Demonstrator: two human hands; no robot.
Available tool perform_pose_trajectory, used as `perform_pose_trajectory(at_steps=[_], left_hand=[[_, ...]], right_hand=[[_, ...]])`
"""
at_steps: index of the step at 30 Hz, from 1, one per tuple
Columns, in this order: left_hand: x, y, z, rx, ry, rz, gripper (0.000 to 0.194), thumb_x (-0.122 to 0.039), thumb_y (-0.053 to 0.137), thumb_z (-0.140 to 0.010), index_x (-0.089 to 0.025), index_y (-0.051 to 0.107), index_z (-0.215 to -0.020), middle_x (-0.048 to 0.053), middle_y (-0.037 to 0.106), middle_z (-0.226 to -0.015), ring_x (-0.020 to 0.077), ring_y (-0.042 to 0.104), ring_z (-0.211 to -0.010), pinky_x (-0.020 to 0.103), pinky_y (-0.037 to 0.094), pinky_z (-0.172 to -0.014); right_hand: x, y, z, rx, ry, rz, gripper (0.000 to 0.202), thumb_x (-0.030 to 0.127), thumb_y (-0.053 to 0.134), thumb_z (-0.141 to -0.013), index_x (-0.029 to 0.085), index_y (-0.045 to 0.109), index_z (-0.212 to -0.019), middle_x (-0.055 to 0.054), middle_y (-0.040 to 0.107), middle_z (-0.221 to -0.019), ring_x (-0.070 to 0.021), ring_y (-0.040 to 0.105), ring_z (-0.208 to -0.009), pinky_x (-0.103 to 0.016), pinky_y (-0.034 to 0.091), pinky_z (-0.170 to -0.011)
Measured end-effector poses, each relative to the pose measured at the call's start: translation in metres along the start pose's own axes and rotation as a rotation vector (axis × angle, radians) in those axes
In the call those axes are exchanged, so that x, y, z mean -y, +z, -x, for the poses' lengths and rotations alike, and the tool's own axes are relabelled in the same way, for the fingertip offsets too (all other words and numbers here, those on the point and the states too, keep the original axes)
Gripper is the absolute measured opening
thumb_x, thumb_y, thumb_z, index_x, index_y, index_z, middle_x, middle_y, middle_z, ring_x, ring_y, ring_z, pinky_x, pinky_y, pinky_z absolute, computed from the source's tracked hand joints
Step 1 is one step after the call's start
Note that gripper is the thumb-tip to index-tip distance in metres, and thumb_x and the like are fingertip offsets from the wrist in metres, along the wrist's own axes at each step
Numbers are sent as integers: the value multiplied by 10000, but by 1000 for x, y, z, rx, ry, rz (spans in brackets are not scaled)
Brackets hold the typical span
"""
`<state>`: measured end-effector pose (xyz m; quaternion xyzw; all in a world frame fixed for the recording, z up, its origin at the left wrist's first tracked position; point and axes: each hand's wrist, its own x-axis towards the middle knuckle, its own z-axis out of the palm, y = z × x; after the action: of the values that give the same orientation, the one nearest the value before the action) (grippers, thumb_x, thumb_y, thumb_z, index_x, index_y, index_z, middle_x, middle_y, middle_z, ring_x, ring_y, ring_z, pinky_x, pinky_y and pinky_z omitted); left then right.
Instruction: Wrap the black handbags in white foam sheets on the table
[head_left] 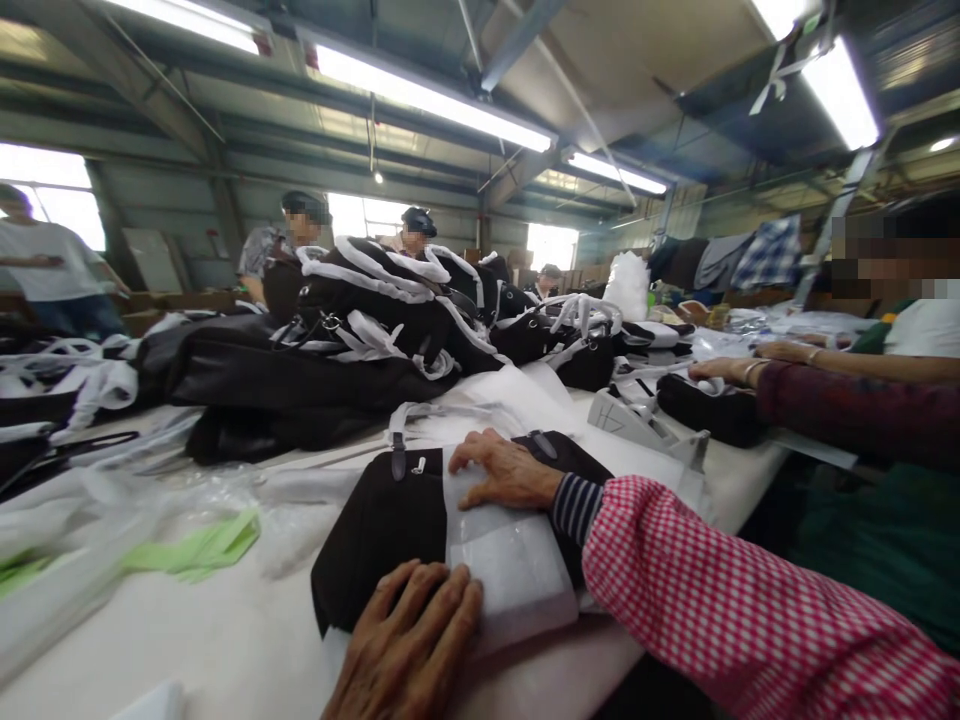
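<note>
A black handbag [379, 525] lies flat on the table in front of me, its strap ends with dark tabs at the far side. Across its middle runs a band of white translucent foam sheet [517, 575], which hangs over the near edge. My left hand [412, 635] rests palm down at the bag's near side, fingers stretched out over the bag and the sheet's left edge. Farther up, my right hand [510, 470] lies on the sheet near the bag's top, fingers bent and apart, thumb spread. A white-wrapped handle [450, 408] extends beyond the bag.
A high pile of black bags [322, 360] with white-wrapped handles fills the table's far side. Clear plastic and green sheets [199, 545] lie at left. A grey holder [637, 430] stands at right, near a co-worker's sleeved arm [840, 400] and another black bag [705, 408]. Other people stand behind.
</note>
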<state>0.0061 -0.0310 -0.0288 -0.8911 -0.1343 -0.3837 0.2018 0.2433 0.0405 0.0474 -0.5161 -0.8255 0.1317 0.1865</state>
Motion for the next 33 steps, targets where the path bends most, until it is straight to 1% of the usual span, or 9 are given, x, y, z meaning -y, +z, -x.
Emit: perform_pose_trajectory(at_steps=[3, 5, 10, 15, 19, 23, 26, 31, 33], left_hand=[[-4, -3, 2, -8, -67, 30, 493, -196, 189, -1097, -193, 662, -1238, 30, 738, -1198, 209, 618, -1079, 385, 415, -997], [-3, -12, -1, 42, -76, 29, 416, -252, 261, -1103, -197, 649, -1245, 30, 731, -1220, 208, 626, -1100, 367, 461, -959], [15, -37, -24, 140, -125, -25, 333, -356, 497, -1051, -200, 599, -1327, 70, 706, -1279, 263, 630, -1181, 427, 514, -974], [30, -33, -46, 298, -111, 74, 310, -356, 646, -978, -239, 634, -1265, 47, 730, -1181, 234, 660, -1119, 369, 520, -919], [28, -25, -43, 436, -148, 80, 228, -335, 699, -954, -282, 663, -1173, -14, 737, -1125, 213, 647, -1134, 378, 459, -994], [25, -17, -25, 354, -29, -19, 384, -424, 650, -985, -249, 592, -1322, 10, 730, -1221, 250, 600, -1226, 447, 380, -1091], [25, -12, -15, 267, 16, -64, 374, -404, 577, -1024, -228, 575, -1354, 21, 732, -1232, 247, 601, -1219, 475, 328, -1140], [27, -15, -16, 304, 10, -115, 429, -458, 615, -998, -285, 564, -1387, -13, 706, -1303, 265, 574, -1273, 502, 341, -1136], [25, -17, -16, 314, 14, -169, 453, -492, 645, -973, -309, 574, -1381, -27, 661, -1383, 294, 520, -1344, 534, 287, -1170]], right_hand=[[-1, -12, 1, -88, -10, -150, 196, 85, 739, -803, 186, 728, -970, -25, 682, -1003, -213, 598, -995, -363, 443, -939], [1, -23, 13, -153, 0, -191, 207, 35, 631, -838, 157, 726, -975, -41, 710, -1012, -193, 633, -962, -335, 465, -920], [17, -41, 79, -327, -39, -148, 132, 156, 620, -924, 193, 735, -976, -44, 728, -1016, -214, 642, -965, -360, 476, -914], [28, -29, 127, -209, -176, 40, 194, 274, 553, -1039, 221, 681, -1174, -65, 703, -1187, -245, 581, -1138, -391, 435, -1010], [29, -13, 131, -70, -166, 311, 330, 480, 575, -1030, 219, 633, -1223, -78, 674, -1267, -289, 543, -1153, -449, 397, -961], [26, 1, 128, -52, -162, 456, 366, 522, 510, -1044, 194, 625, -1158, -97, 657, -1267, -309, 524, -1138, -484, 377, -938], [22, 8, 128, -49, -174, 493, 359, 517, 496, -1045, 196, 624, -1142, -91, 654, -1271, -320, 517, -1156, -498, 377, -947], [16, 12, 134, -117, -171, 493, 390, 498, 500, -1049, 219, 590, -1307, -79, 614, -1398, -339, 497, -1263, -527, 367, -1021], [15, 15, 140, -156, -175, 482, 441, 506, 527, -1037, 251, 550, -1397, -68, 573, -1473, -341, 476, -1313, -524, 359, -1056]])
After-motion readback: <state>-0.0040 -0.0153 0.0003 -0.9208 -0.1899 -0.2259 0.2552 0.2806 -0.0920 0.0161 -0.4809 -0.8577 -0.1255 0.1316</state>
